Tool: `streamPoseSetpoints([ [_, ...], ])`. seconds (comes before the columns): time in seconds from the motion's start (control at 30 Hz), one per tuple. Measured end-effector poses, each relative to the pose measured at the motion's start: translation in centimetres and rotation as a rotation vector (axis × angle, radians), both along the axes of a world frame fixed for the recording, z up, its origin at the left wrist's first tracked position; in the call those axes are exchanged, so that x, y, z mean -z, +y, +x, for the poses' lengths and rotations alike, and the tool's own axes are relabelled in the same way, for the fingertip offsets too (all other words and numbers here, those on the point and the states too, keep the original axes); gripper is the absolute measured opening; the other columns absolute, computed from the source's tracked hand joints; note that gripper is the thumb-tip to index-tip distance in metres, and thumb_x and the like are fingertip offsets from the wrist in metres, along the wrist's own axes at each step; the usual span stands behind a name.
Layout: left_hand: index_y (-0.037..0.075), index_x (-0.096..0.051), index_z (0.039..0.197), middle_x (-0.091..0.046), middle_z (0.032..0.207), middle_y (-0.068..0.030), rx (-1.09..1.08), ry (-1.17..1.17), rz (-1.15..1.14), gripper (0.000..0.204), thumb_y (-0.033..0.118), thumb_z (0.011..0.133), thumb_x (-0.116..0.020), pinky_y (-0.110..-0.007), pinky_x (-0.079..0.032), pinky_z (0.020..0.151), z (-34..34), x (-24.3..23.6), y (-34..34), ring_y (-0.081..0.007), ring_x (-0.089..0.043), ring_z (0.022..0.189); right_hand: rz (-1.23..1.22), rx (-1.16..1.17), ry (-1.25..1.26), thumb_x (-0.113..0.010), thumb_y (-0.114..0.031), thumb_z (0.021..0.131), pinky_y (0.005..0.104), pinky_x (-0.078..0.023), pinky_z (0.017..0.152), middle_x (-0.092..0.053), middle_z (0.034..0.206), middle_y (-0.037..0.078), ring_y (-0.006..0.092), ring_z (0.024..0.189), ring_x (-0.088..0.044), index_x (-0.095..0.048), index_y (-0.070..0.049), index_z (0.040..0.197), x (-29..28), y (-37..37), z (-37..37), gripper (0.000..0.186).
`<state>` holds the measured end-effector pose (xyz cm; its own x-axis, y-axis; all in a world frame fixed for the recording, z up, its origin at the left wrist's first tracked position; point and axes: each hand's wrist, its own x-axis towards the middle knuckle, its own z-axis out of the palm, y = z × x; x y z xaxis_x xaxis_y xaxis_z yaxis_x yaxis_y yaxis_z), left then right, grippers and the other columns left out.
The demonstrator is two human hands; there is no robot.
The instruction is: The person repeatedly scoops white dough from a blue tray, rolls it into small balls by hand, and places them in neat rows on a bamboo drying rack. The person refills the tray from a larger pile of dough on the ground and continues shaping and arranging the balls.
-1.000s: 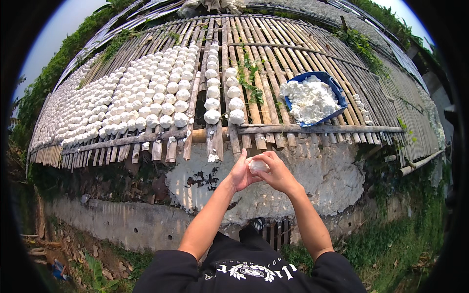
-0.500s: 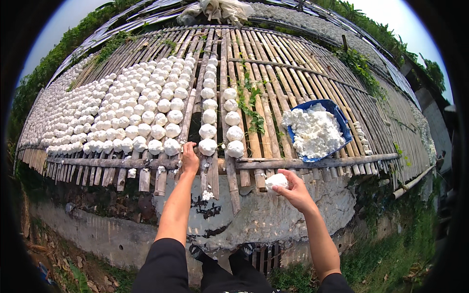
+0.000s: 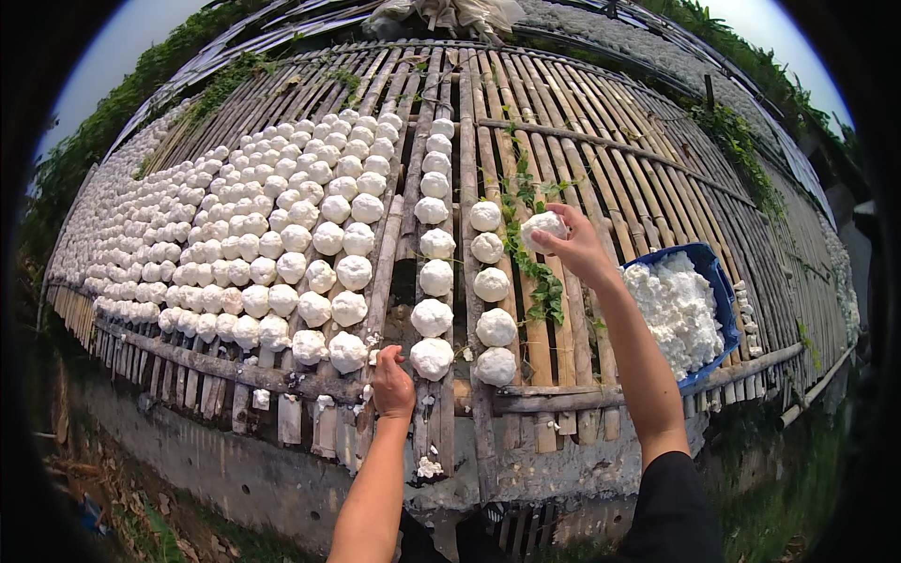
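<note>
My right hand [image 3: 577, 246] grips a rounded, rough white lump [image 3: 542, 233] between thumb and fingers, raised over green vines on the bamboo rack [image 3: 610, 178]. Below it on the right sits a blue plastic tub [image 3: 723, 310] heaped with crumbly white material [image 3: 671, 319]. My left hand [image 3: 392, 383] is at the rack's near edge, its fingers curled against the slats, beside a column of white balls [image 3: 433, 319]; what they grip, if anything, is hidden. A shorter column [image 3: 495, 327] lies just right of that one.
Dense rows of white balls [image 3: 282, 239] cover the rack's left side. A crosswise pole [image 3: 526, 402] edges its front above a concrete wall [image 3: 235, 455]. A pale bundled sheet [image 3: 441, 19] lies at the back, with more covered racks beyond and greenery around.
My right hand has risen with the white lump from below the front edge to above the slats. My left hand has left it and reached the rack's edge. The view has shifted.
</note>
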<state>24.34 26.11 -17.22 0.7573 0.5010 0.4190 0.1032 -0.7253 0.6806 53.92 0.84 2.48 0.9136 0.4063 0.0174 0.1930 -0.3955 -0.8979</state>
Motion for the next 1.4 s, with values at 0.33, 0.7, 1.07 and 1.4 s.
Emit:
streamPoseSetpoints([
  [0.33,0.001,-0.058,0.122,-0.069,0.112,-0.0203,0.011,0.067,-0.027,0.041,-0.015,0.084,-0.051,-0.046,-0.058,0.084,-0.4,0.3,0.2,-0.0369,-0.069,0.094,-0.487,0.009,-0.332,-0.085,-0.028,0.087,0.0476,-0.054,0.106,-0.065,0.134,0.024,0.0395,0.123,-0.067,-0.057,-0.006,0.146,8.6,15.9,18.3,0.069],
  [0.7,0.000,-0.062,0.116,-0.069,0.109,-0.0204,0.012,0.043,0.064,0.032,-0.011,0.087,-0.051,-0.045,-0.059,0.079,-0.4,0.1,0.3,-0.0383,-0.071,0.092,-0.673,0.045,-0.250,-0.072,-0.023,0.096,0.0535,-0.055,0.104,-0.055,0.142,0.022,0.0463,0.127,-0.060,-0.057,-0.006,0.138,11.8,17.2,17.8,0.048],
  [1.07,0.004,-0.061,0.113,-0.070,0.099,-0.0165,-0.041,0.085,-0.022,0.020,-0.001,0.097,-0.050,-0.047,-0.055,0.076,-0.2,0.4,0.0,-0.0362,-0.071,0.084,-0.955,0.781,-0.118,-0.062,-0.064,0.099,0.0751,-0.026,0.118,-0.035,0.165,0.030,0.0518,0.155,-0.024,-0.051,-0.018,0.158,3.2,-17.3,-1.7,0.076],
  [1.4,0.003,-0.061,0.112,-0.068,0.101,-0.0186,-0.053,0.118,0.000,0.022,-0.001,0.095,-0.047,-0.049,-0.054,0.079,0.0,0.9,0.7,-0.0407,-0.069,0.090,-1.288,0.663,-0.200,-0.073,-0.043,0.097,0.0650,-0.051,0.103,-0.052,0.144,0.015,0.0429,0.131,-0.052,-0.060,-0.019,0.144,8.6,-22.5,-5.2,0.054],
])
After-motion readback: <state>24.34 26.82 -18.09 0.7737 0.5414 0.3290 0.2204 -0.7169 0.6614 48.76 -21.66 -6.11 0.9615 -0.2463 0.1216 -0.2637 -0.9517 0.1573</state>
